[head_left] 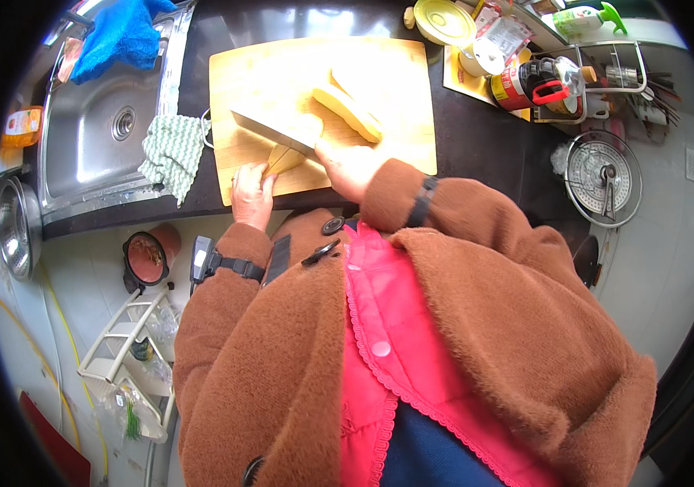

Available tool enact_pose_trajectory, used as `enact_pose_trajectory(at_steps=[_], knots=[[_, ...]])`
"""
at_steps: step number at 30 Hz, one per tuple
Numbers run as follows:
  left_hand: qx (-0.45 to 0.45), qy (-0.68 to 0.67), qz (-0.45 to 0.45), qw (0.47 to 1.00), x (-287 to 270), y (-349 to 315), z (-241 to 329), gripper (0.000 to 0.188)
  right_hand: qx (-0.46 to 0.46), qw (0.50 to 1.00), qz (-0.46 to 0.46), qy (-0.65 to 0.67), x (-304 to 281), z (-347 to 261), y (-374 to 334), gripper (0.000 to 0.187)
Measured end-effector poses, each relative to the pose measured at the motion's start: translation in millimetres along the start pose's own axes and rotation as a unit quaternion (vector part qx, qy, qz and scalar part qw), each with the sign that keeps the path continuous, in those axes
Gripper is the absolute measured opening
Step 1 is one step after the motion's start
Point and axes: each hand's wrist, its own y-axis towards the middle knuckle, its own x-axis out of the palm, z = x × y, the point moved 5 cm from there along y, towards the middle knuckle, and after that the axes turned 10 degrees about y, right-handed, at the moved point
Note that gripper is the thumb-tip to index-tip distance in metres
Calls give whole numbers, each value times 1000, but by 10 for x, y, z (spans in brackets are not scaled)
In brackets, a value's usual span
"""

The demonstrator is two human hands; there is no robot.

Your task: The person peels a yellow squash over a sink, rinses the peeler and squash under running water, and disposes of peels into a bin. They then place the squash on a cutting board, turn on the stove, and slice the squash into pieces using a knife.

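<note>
Right hand (349, 166) grips the cleaver (275, 128), left hand (251, 195) pins the yellow piece (285, 158) just beside the blade: a slip could likely nick the fingers.

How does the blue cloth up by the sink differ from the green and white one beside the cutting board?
The blue cloth is one plain bright colour; the green and white cloth carries a wavy striped pattern. The blue cloth lies bunched at the far corner of the sink, while the green and white cloth drapes over the sink's right rim next to the cutting board. Both are soft, crumpled cloths, untouched by either hand.
</note>
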Motion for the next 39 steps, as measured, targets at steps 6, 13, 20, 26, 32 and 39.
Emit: enact_pose_trajectory(at_steps=[6, 13, 20, 26, 32, 39], knots=[[-3, -26, 29, 999, 2, 4, -1, 19, -70, 993, -34, -91, -7, -57, -12, 37], [7, -27, 40, 999, -18, -18, 27, 20, 17, 997, 26, 69, 112, -45, 10, 54], [-22, -49, 14, 998, 22, -40, -35, 16, -87, 996, -4, -37, 79, -143, -70, 43], [6, -49, 36, 998, -14, -34, 3, 14, 5, 996, 6, 87, 129, -128, 8, 46], [-15, -75, 15, 997, 45, 20, -24, 15, -119, 987, 100, 36, -125, -87, -140, 33], [28, -6, 41, 999, 259, 608, 93, 20, -206, 932, 296, 2, -695, 156, -359, 15]])
